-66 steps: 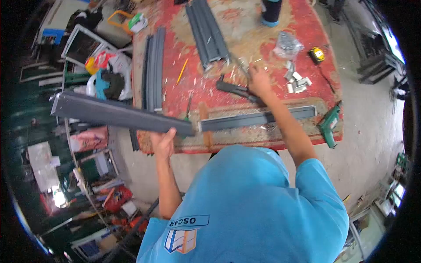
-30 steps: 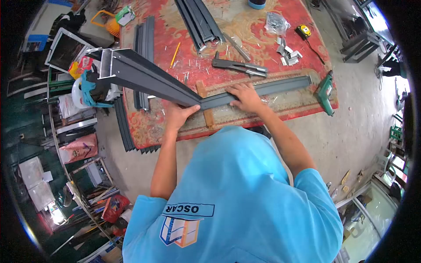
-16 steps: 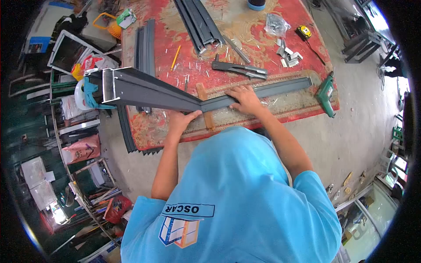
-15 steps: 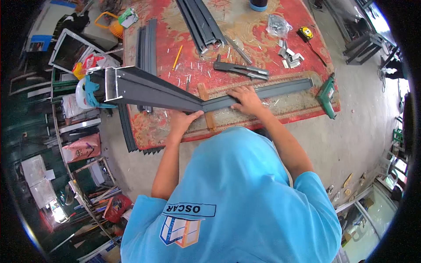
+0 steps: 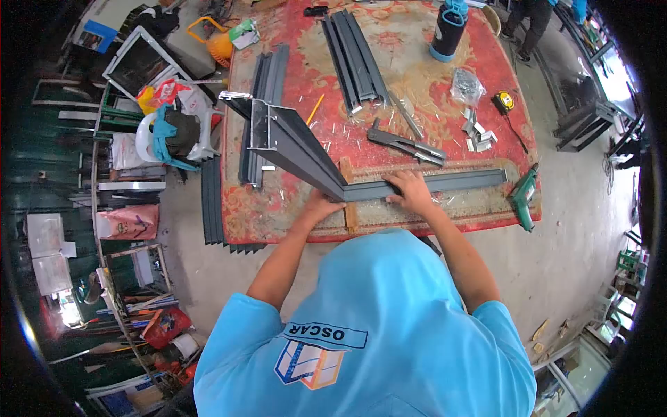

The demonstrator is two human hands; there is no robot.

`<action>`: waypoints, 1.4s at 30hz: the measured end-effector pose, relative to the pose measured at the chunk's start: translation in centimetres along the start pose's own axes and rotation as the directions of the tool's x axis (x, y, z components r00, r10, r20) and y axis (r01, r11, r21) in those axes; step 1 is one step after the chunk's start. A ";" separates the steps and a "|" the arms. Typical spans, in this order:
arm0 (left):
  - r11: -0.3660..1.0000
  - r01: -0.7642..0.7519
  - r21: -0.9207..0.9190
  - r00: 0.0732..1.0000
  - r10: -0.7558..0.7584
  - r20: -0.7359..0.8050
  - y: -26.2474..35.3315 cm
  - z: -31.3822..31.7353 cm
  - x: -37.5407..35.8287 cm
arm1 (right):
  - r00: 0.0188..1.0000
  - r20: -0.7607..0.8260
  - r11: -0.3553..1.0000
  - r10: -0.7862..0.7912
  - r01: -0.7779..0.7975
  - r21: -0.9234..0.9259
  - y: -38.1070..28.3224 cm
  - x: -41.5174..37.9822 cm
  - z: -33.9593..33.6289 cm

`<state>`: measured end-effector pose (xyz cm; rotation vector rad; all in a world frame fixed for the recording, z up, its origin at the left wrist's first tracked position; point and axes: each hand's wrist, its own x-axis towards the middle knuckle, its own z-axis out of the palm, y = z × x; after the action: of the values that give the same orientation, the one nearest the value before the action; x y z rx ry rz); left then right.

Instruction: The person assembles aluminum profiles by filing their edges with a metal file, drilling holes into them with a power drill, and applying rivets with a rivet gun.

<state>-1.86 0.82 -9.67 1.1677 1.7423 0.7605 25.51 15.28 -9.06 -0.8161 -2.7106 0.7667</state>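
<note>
Two dark grey metal profiles meet at a corner near the table's front edge. One upright profile [image 5: 300, 149] rises toward the camera, leaning left, its open end facing up. The other, a flat profile [image 5: 467, 182], lies along the table to the right. My left hand [image 5: 321, 209] grips the corner joint with the thumb along its near side; the other fingers are mostly hidden. My right hand [image 5: 413, 192] is closed over the flat profile, right of the corner. A wooden strip [image 5: 351, 218] lies crosswise under the joint. Just beyond my right hand is a hand riveter [image 5: 406, 146].
A green drill [image 5: 522, 201] lies at the right edge of the carpeted table [image 5: 257, 219]. Farther back are metal brackets [image 5: 478, 132], a plastic bag [image 5: 467, 87], a tape measure [image 5: 504, 103], a pencil [image 5: 315, 110], a bottle [image 5: 448, 31] and stacked profiles [image 5: 356, 62]. Another person [image 5: 533, 24] stands beyond.
The camera view has shifted, showing more of the table's far side and another person's legs. The upright profile appears steeper. Both hands keep their hold.
</note>
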 end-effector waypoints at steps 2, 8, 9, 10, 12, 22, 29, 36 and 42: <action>0.993 0.040 0.108 0.999 -0.044 0.029 0.5 -0.1 0.1 | 1.000 -0.012 1.000 -0.002 0.002 0.000 0.0 -0.6 0.1; 0.991 -0.028 -0.131 0.999 0.031 0.022 -0.2 -0.1 0.6 | 0.998 0.051 1.000 0.022 -0.022 -0.013 -0.3 -0.4 -0.3; 0.990 -0.024 -0.137 0.999 0.029 0.031 -0.2 0.0 0.6 | 0.998 0.056 0.999 0.032 -0.031 -0.014 -0.2 -0.4 -0.4; 0.993 -0.054 -0.106 0.998 0.055 0.014 -0.3 -0.1 0.6 | 0.997 0.066 0.999 0.029 -0.028 -0.022 -0.2 -0.3 -0.5; 0.994 -0.076 -0.074 0.997 0.076 0.004 -1.0 -0.1 0.6 | 0.996 0.080 0.999 0.033 -0.031 -0.024 -0.2 -0.3 -0.3; 0.987 -0.147 -0.070 0.989 0.147 0.004 -2.3 0.0 0.9 | 0.991 0.127 0.997 0.033 -0.025 -0.066 -0.3 -0.3 -0.5; 0.985 -0.134 -0.107 0.991 0.131 -0.035 0.3 0.0 0.2 | 0.994 0.103 0.988 0.040 -0.024 -0.154 -0.8 -0.4 -0.1; 0.965 -0.182 -0.189 0.983 0.186 0.003 -0.6 -0.6 0.4 | 0.992 0.126 0.992 -0.011 -0.005 0.124 -6.2 3.4 -2.4; 0.924 0.012 -0.381 0.997 0.015 0.070 -1.0 -0.2 0.7 | 0.996 0.009 0.925 -0.090 0.080 0.372 -10.8 6.3 -1.3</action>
<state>-2.53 1.08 -10.62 0.9168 1.4503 0.9952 15.82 11.71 -1.92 -0.5977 -2.4819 1.2268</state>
